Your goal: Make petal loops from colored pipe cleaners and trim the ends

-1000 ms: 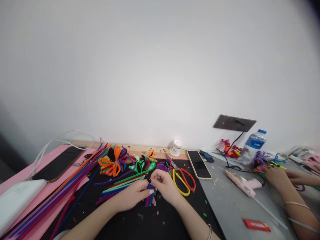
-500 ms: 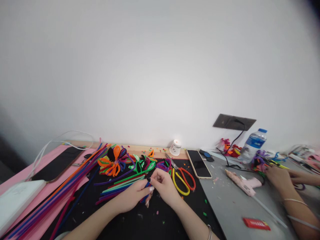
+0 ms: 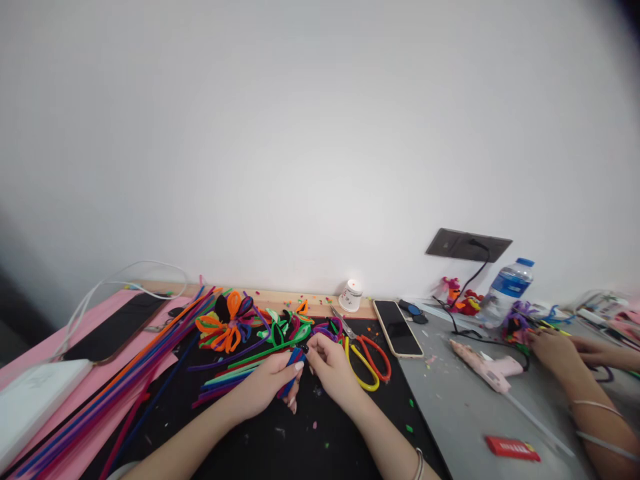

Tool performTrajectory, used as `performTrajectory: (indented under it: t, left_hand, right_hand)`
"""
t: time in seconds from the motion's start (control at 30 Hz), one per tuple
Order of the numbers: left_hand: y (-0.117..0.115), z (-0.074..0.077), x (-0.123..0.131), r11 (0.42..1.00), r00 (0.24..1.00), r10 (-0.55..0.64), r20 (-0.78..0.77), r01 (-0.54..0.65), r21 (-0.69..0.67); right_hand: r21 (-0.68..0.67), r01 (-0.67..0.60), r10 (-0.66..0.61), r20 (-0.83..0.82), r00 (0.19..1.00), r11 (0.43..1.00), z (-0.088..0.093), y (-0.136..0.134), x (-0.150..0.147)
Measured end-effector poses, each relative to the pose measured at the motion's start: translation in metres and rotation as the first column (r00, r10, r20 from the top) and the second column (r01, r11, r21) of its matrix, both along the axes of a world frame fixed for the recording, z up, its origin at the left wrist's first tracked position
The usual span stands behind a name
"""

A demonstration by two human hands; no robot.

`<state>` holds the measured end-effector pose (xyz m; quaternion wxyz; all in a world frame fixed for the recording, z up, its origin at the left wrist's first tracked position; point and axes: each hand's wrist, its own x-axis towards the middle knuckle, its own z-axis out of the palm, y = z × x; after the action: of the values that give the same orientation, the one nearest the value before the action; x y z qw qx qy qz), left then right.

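Note:
My left hand (image 3: 267, 383) is closed around a short bundle of blue and dark red pipe cleaners (image 3: 288, 381) above the black mat. At the bundle's upper end, the fingertips of my right hand (image 3: 327, 367) are pinched together; a dark spot shows there, its nature unclear. Just behind my hands lie loose green, blue and purple pipe cleaners (image 3: 225, 385). An orange, purple and blue pipe-cleaner flower (image 3: 233, 322) sits to the left, with green looped shapes (image 3: 280, 328) beside it. Scissors with yellow and red handles (image 3: 367, 363) rest right of my right hand.
Long pipe cleaners (image 3: 125, 383) lie across pink paper on the left, near a dark phone (image 3: 117, 327) and white box (image 3: 45, 407). To the right are another phone (image 3: 399, 328), paper cup (image 3: 351, 295), glue gun (image 3: 487, 368), red packet (image 3: 513, 448), bottle (image 3: 507, 290) and a co-worker's hands (image 3: 557, 353).
My right hand has drawn slightly up and away from my left, exposing more of the blue bundle. The co-worker's hands have shifted a little.

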<state>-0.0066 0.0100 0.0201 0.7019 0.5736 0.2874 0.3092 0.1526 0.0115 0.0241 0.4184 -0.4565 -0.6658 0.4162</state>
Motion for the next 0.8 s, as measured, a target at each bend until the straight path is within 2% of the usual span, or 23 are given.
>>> performTrajectory:
  t: [0.13,0.5,0.63,0.8]
  left_hand:
    - [-0.0004,0.0002,0.0002,1.000,1.000,0.016,-0.014,-0.016,0.004]
    - [0.0009,-0.0007,0.0010,0.999,0.999,0.034,0.002,-0.034,0.009]
    - [0.0009,-0.0008,0.0006,0.999,0.999,0.037,0.000,-0.037,0.024]
    - [0.0006,-0.0021,0.0013,0.999,1.000,0.031,0.002,-0.031,0.016]
  right_hand:
    - [0.016,0.016,-0.017,0.058,0.998,1.000,0.0011,-0.0018,-0.0004]
    - [0.024,0.020,-0.022,0.093,0.995,1.000,0.0025,-0.0027,-0.0019]
    - [-0.034,-0.003,0.003,-0.024,1.000,0.999,0.0001,-0.0028,-0.0051]
    - [-0.265,-0.120,0.032,-0.316,0.948,0.957,-0.0028,-0.0029,-0.0098]
